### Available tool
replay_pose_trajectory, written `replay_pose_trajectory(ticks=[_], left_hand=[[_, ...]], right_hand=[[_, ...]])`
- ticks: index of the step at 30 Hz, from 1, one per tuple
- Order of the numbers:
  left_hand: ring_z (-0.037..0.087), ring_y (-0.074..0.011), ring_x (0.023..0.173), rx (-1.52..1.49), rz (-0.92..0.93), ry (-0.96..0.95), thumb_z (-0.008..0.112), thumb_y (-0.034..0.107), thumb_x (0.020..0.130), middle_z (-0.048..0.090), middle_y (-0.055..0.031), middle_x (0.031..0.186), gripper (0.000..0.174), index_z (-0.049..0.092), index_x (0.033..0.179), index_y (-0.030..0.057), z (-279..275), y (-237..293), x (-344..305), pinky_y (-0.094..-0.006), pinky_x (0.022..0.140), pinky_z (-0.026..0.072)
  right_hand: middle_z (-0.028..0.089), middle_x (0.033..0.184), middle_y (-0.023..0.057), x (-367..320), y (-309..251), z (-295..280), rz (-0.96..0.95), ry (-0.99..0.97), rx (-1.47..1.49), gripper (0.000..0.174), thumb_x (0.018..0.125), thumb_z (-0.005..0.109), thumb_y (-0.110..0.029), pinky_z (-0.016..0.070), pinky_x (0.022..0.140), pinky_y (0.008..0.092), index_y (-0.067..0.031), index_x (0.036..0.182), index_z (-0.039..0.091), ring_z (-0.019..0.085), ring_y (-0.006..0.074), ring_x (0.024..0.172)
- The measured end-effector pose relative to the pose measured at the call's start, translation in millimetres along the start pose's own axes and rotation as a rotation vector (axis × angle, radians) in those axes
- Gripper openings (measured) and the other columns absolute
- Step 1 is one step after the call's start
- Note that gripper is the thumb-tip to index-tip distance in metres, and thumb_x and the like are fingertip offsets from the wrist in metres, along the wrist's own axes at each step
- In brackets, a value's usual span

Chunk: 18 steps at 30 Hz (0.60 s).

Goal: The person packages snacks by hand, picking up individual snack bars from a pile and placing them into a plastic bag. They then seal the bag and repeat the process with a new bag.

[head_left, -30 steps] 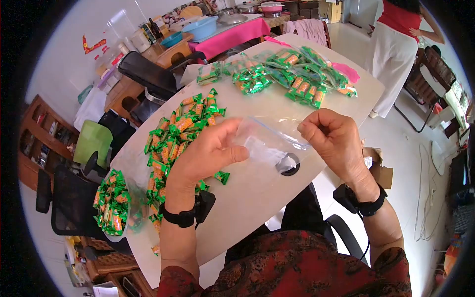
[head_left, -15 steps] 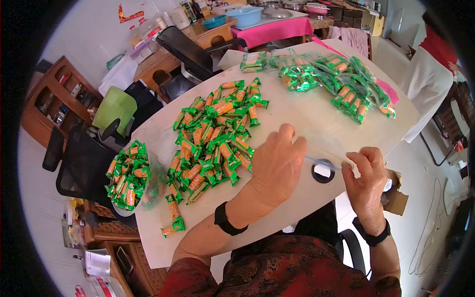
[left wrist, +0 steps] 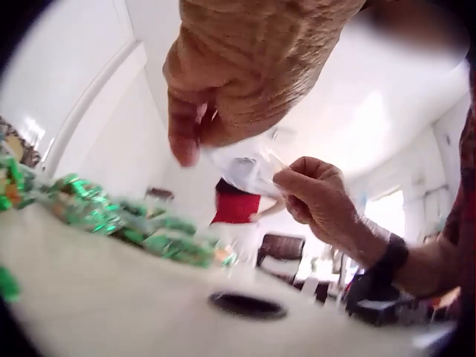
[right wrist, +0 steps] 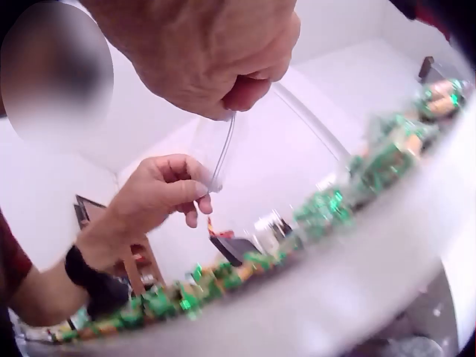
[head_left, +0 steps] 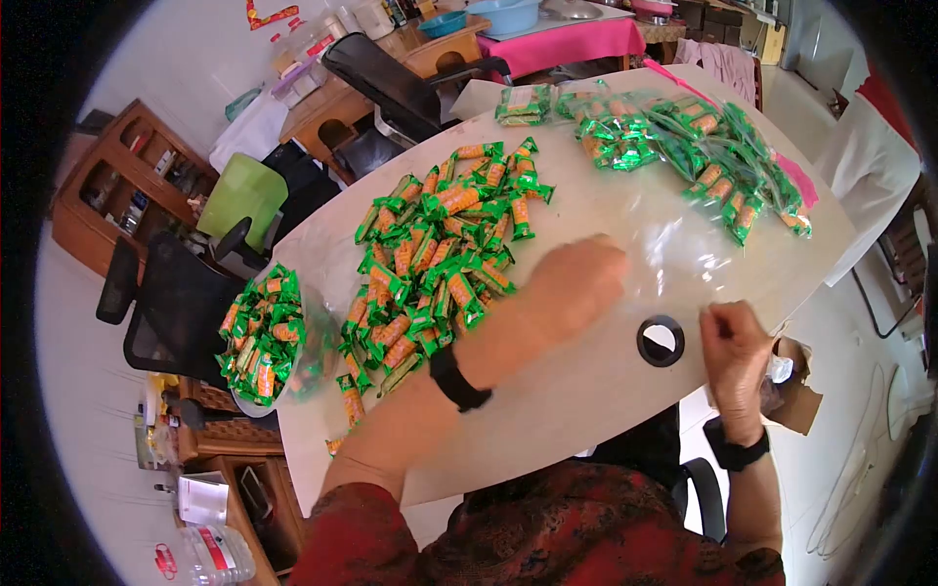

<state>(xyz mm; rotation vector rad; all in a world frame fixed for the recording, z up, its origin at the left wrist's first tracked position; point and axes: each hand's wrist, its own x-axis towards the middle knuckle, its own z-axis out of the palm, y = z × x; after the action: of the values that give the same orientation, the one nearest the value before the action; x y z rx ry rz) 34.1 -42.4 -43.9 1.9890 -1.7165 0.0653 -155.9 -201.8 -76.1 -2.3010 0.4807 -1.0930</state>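
Observation:
A clear plastic bag (head_left: 674, 249) is stretched between the two hands above the table. The left hand (head_left: 581, 278), blurred in the head view, pinches one side of the bag's opening; in the right wrist view its thumb and fingers (right wrist: 201, 195) meet at the zip strip. On the other side, the right hand (head_left: 735, 342) pinches the bag between thumb and curled fingers, also visible in the left wrist view (left wrist: 316, 195). The bag looks empty. Left of the hands lies a loose pile of green-and-orange wrapped snacks (head_left: 430, 259).
Filled clear bags of the snacks (head_left: 625, 137) lie along the table's far side. A tub of snacks (head_left: 264, 342) stands at the left edge. A round black-rimmed hole (head_left: 660, 341) is near the front edge; a cardboard box (head_left: 796, 391) sits on the floor at right.
The head view has swung, shifting the scene. The left hand has turned from palm-side to back-up while holding the bag, and the bag is now spread beyond the hands.

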Motion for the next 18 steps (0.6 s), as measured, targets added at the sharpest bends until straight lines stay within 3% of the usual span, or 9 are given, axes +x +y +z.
replay_pose_trajectory(ticks=[2,4,6,10,12,13,15,16,18], left_hand=[[0.058,-0.0389,0.089,0.247,-0.306,-0.092,0.054,0.015,0.081,0.059,-0.0194,0.090,0.016,0.060,0.088,0.0021,-19,-22,7,-0.0476,0.078,0.0480],[0.058,-0.0376,0.090,0.490,-0.236,0.087,0.052,0.016,0.081,0.061,-0.0185,0.090,0.015,0.061,0.087,0.0063,-29,-56,16,-0.0480,0.079,0.0477],[0.062,-0.0338,0.096,0.754,-0.313,-0.023,0.054,0.012,0.083,0.064,-0.0161,0.095,0.017,0.066,0.090,0.0026,-34,-71,37,-0.0443,0.073,0.0526],[0.063,-0.0316,0.096,0.773,-0.334,-0.181,0.055,0.012,0.082,0.066,-0.0158,0.097,0.015,0.067,0.086,0.0043,-30,-98,54,-0.0455,0.074,0.0525],[0.063,-0.0352,0.094,0.722,-0.538,-0.382,0.063,0.012,0.076,0.066,-0.0171,0.089,0.018,0.067,0.092,0.0064,-29,-115,59,-0.0469,0.080,0.0493],[0.063,-0.0352,0.094,0.719,-0.525,-0.389,0.063,0.012,0.076,0.066,-0.0171,0.089,0.018,0.067,0.092,0.0064,-31,-120,54,-0.0469,0.080,0.0493],[0.064,-0.0350,0.090,0.568,-0.397,-0.129,0.064,0.011,0.076,0.067,-0.0168,0.089,0.023,0.068,0.098,0.0055,-38,-123,46,-0.0450,0.076,0.0500],[0.064,-0.0350,0.090,0.569,-0.389,-0.132,0.064,0.011,0.076,0.067,-0.0168,0.089,0.023,0.068,0.098,0.0055,-41,-121,44,-0.0450,0.076,0.0500],[0.064,-0.0324,0.086,0.398,-0.279,0.089,0.064,0.006,0.077,0.067,-0.0164,0.091,0.030,0.068,0.107,0.0056,-49,-108,37,-0.0388,0.073,0.0499]], right_hand=[[0.062,0.070,0.0110,-12,15,17,0.045,0.023,0.041,0.011,0.076,0.073,-0.002,0.0498,0.056,0.0281,-0.0029,0.079,0.062,0.062,0.0190,0.058],[0.062,0.071,0.0110,-12,13,18,0.086,0.038,0.067,0.011,0.076,0.073,-0.002,0.0496,0.055,0.0282,-0.0030,0.078,0.062,0.062,0.0190,0.058],[0.063,0.071,0.0110,-10,12,16,0.115,0.060,0.066,0.011,0.076,0.072,-0.002,0.0495,0.055,0.0282,-0.0030,0.077,0.062,0.062,0.0190,0.058],[0.062,0.070,0.0112,-10,12,17,0.068,0.069,0.082,0.011,0.075,0.073,-0.002,0.0482,0.051,0.0293,-0.0042,0.076,0.062,0.061,0.0218,0.055],[0.062,0.069,0.0106,-10,13,17,0.056,0.074,0.074,0.012,0.074,0.073,-0.004,0.0483,0.051,0.0306,-0.0052,0.075,0.062,0.061,0.0239,0.055],[0.062,0.069,0.0106,-10,14,17,0.068,0.080,0.065,0.012,0.074,0.073,-0.004,0.0483,0.051,0.0306,-0.0052,0.075,0.062,0.061,0.0239,0.055],[0.062,0.069,0.0098,-10,14,19,0.039,0.091,0.030,0.012,0.074,0.074,-0.007,0.0482,0.051,0.0326,-0.0058,0.075,0.062,0.061,0.0260,0.056],[0.062,0.069,0.0098,-10,15,19,0.044,0.097,0.028,0.012,0.074,0.074,-0.007,0.0482,0.051,0.0326,-0.0058,0.075,0.062,0.061,0.0260,0.056],[0.062,0.068,0.0091,-10,16,20,0.048,0.090,0.042,0.012,0.075,0.073,-0.010,0.0484,0.051,0.0343,-0.0067,0.074,0.061,0.061,0.0270,0.056]])
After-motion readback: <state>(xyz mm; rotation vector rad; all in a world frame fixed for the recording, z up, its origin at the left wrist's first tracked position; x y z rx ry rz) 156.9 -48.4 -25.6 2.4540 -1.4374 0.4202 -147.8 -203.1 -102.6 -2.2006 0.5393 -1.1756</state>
